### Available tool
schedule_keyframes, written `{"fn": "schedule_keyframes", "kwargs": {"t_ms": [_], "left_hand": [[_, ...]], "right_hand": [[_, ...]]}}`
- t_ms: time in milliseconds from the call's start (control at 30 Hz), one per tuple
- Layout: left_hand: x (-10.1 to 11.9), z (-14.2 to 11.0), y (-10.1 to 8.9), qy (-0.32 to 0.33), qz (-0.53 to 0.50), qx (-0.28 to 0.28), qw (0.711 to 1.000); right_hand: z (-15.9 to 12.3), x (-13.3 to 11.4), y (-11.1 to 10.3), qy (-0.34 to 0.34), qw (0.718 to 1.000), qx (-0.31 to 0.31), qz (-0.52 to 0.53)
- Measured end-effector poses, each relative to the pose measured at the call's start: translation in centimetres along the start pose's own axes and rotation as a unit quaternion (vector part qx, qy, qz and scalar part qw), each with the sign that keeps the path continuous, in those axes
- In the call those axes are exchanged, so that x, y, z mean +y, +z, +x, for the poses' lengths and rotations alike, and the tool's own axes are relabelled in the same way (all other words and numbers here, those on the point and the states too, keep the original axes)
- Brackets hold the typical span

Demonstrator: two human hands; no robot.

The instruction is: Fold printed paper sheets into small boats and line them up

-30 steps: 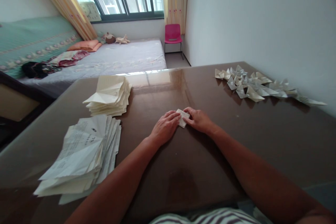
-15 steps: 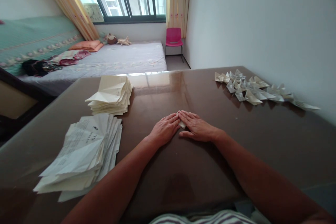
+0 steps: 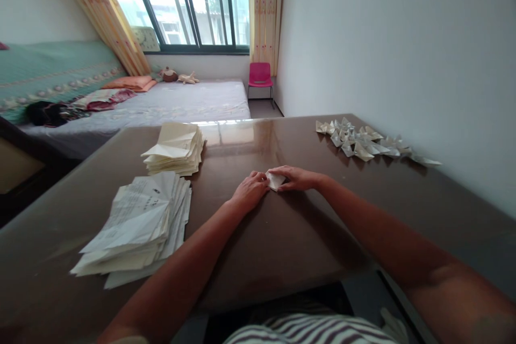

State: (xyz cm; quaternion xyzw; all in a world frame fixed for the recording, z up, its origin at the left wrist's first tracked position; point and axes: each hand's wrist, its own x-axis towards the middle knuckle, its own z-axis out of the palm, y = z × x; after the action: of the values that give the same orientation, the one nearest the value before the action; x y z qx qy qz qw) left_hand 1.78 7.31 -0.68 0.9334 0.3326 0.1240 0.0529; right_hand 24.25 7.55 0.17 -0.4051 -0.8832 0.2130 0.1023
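Note:
A small folded piece of paper (image 3: pixel 274 180) lies at the middle of the brown table, between my two hands. My right hand (image 3: pixel 295 178) grips its right side, with the fingers over the far edge and the thumb at the near edge. At the left corner of the paper, my left hand (image 3: pixel 250 191) has its fingers curled and pressed together on the edge. The fingers hide part of the folds.
Two stacks stand on the left of the brown table (image 3: pixel 258 247): cream paper sheets (image 3: pixel 177 142) behind, white printed sheets (image 3: pixel 141 220) nearer. Folded paper shapes (image 3: pixel 358 142) cluster at the far right by the wall. Beyond are a bed (image 3: pixel 201 99) and a pink chair (image 3: pixel 260 75).
My hands have gone from lying flat over the folded paper to gripping it by its edges, so more of it shows. The head view has tilted upward a little.

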Motion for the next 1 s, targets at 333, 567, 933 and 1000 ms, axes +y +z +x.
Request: {"fn": "schedule_keyframes", "kwargs": {"t_ms": [333,567,933,1000], "left_hand": [[-0.5,0.4,-1.3,-0.018,0.017,-0.006,1.000],[0.4,-0.3,-0.9,-0.038,0.041,0.020,0.998],[-0.6,-0.3,-0.3,-0.093,0.003,0.054,0.994],[-1.0,-0.2,-0.2,-0.119,-0.034,0.061,0.990]], "right_hand": [[-0.5,0.2,0.0,0.037,0.993,0.103,0.042],[-1.3,0.7,2.0,0.005,0.975,0.216,0.056],[-0.9,0.9,1.6,0.066,0.977,0.189,0.065],[-0.7,0.7,1.6,0.086,0.978,0.181,0.051]]}}
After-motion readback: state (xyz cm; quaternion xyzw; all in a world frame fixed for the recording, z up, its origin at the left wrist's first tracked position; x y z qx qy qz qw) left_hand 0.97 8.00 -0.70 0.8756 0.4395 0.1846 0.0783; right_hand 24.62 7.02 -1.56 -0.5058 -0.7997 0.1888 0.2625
